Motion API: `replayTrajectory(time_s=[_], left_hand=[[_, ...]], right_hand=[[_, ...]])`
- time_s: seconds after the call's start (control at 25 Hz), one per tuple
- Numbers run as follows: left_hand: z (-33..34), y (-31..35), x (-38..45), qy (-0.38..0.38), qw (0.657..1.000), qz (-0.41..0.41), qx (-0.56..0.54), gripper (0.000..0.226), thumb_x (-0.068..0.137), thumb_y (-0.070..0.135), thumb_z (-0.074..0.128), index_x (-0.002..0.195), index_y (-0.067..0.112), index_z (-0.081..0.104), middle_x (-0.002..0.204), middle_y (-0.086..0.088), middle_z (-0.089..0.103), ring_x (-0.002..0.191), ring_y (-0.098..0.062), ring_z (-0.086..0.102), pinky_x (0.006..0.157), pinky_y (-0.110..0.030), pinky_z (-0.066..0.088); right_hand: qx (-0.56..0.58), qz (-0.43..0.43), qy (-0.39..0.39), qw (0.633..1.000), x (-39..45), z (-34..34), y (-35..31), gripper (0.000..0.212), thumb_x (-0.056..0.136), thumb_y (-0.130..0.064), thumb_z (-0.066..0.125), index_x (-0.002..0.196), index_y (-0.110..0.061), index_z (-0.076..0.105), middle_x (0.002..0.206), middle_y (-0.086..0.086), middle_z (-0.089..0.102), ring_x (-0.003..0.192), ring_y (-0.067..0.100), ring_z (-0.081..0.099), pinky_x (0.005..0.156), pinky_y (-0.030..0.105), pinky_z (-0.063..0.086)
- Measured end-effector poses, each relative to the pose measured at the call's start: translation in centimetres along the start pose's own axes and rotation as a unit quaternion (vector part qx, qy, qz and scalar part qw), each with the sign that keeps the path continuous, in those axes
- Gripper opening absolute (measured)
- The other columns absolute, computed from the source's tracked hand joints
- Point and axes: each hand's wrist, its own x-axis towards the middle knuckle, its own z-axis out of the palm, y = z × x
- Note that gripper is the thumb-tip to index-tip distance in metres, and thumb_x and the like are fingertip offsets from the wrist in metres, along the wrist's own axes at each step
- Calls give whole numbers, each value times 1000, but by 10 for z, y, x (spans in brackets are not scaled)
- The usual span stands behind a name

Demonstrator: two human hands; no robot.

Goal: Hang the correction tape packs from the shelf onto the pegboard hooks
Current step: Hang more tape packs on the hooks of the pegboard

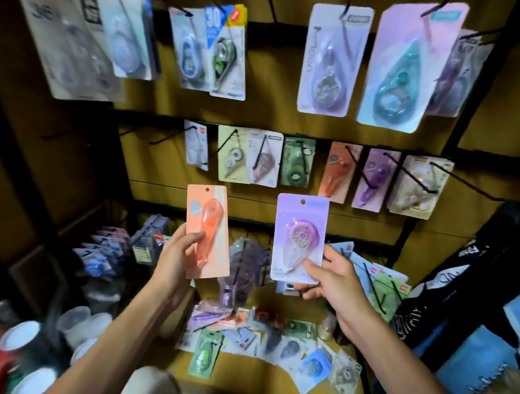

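Observation:
My left hand (174, 258) grips an orange correction tape pack (208, 230) by its lower left side and holds it upright in front of the board. My right hand (328, 280) pinches a purple correction tape pack (301, 236) at its bottom right corner, also upright. Both packs have a hang hole at the top and sit just below the middle row of pegboard hooks (166, 137). Two black hooks at the left of that row carry nothing. More loose packs (262, 335) lie scattered on the wooden shelf (246, 379) below my hands.
Packs hang on the top row (334, 61) and the middle row (295, 162) of the brown pegboard. Boxed stock (103, 250) sits at the lower left, white cups (21, 336) at the bottom left, and a dark printed bag (456, 277) at the right.

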Motion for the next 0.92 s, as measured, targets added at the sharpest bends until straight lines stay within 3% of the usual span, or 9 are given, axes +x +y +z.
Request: replayTrajectory(time_s=[0.2,0.36,0.44,0.56,0.76,0.92], left_hand=[[-73,38,-15,71,997,39,9,29,92,9,50,115,21,64,105,-10,69,76,-23,67,59,-29,56],[-117,59,-21,110,993,47,12,31,94,10,50,121,20,61,99,-12,66,73,-28,63,38,-28,50],[-137,66,-20,120,991,61,22,31,93,13,52,120,23,63,97,-9,69,73,-29,65,42,-35,54],[-165,75,-16,140,987,77,35,26,87,20,58,109,31,68,97,-6,74,71,-24,71,64,-42,53],[-191,81,-17,151,985,83,28,28,92,11,54,114,23,65,104,-11,71,73,-25,72,52,-44,58],[-201,83,-17,158,985,75,3,29,92,7,52,117,18,62,112,-17,67,76,-29,69,46,-43,56]], right_hand=[[-13,-25,-106,994,10,110,-18,26,96,-2,53,107,-24,62,93,-2,77,70,26,69,46,24,47],[-23,-53,-157,986,22,188,-44,23,96,-4,53,97,-26,60,93,0,75,64,27,68,45,24,45],[-39,-65,-173,982,31,224,-59,21,96,-5,52,92,-25,58,89,-1,72,61,28,66,43,25,41],[-74,-77,-182,977,43,270,-74,21,94,-6,53,89,-26,58,88,2,72,54,23,63,43,26,42],[-97,-61,-152,982,60,314,-83,25,89,-3,47,82,-25,57,87,7,72,51,24,65,43,27,48],[-101,-50,-128,985,60,322,-90,16,91,-2,45,92,-16,53,79,0,65,56,27,68,47,28,52]])
